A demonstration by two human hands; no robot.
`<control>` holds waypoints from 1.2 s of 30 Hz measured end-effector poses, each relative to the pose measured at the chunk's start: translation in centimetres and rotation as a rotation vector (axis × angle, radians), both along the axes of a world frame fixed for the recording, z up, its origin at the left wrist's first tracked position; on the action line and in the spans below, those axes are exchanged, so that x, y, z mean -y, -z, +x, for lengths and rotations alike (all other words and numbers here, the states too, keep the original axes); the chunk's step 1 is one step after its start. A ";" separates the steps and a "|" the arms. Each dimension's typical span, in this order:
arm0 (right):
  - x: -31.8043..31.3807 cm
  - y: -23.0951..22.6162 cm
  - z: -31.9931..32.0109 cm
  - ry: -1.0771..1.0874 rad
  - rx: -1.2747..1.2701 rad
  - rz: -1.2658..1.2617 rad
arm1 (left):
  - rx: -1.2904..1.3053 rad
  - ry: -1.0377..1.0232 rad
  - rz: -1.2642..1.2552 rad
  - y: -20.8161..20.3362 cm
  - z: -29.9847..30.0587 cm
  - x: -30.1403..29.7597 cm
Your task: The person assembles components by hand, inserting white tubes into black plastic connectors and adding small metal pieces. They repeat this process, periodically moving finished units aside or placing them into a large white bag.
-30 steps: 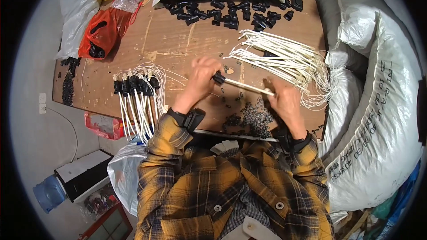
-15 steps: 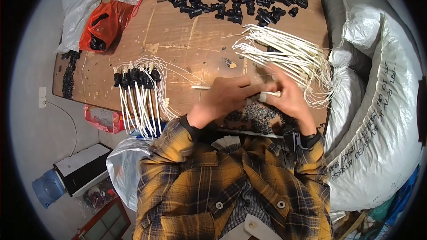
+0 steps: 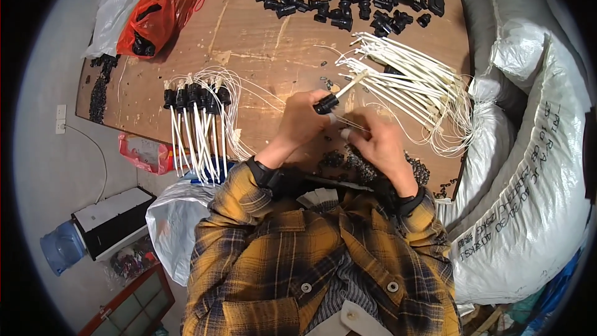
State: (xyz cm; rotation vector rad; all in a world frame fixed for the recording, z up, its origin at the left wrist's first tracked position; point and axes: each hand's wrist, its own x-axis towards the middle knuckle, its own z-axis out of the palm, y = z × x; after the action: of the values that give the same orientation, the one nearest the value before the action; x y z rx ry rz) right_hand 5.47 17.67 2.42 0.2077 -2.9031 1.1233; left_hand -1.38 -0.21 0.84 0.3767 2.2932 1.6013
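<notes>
1. The black socket (image 3: 325, 104), near the frame's centre, is clasped in the left hand (image 3: 303, 123); its white tube (image 3: 351, 86) slants toward the upper right.
2. The right hand (image 3: 380, 143) is just beside the left, fingers bent at thin strands (image 3: 353, 124); whether they grip cannot be told.
3. Brown tabletop (image 3: 261, 56) stretches across the upper middle; its right edge borders white sacks (image 3: 516, 168), its near edge the person's body.
4. The tube's far end overlaps, in view, a pile of white tubes (image 3: 410, 81) right of centre.
5. Small dark parts (image 3: 364, 167) lie below the right hand, wired sockets (image 3: 196, 96) at left, loose black sockets (image 3: 341, 14) along the top.
</notes>
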 end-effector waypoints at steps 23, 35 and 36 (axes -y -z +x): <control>-0.4 1.5 -0.8 0.081 -0.091 -0.076 | -0.346 0.315 -0.275 0.4 0.3 0.4; -0.8 1.7 -0.4 -0.009 -0.253 -0.047 | -0.097 0.176 -0.131 -0.3 -0.1 -0.6; -0.9 1.5 -0.3 -0.009 -0.252 -0.047 | -0.120 0.160 -0.161 -0.1 -0.1 -0.4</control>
State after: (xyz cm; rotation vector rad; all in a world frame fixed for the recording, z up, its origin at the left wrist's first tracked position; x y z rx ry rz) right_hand 5.15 18.56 0.90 0.3348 -2.6549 1.0785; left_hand -1.45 0.18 0.97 0.6141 2.3926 1.3411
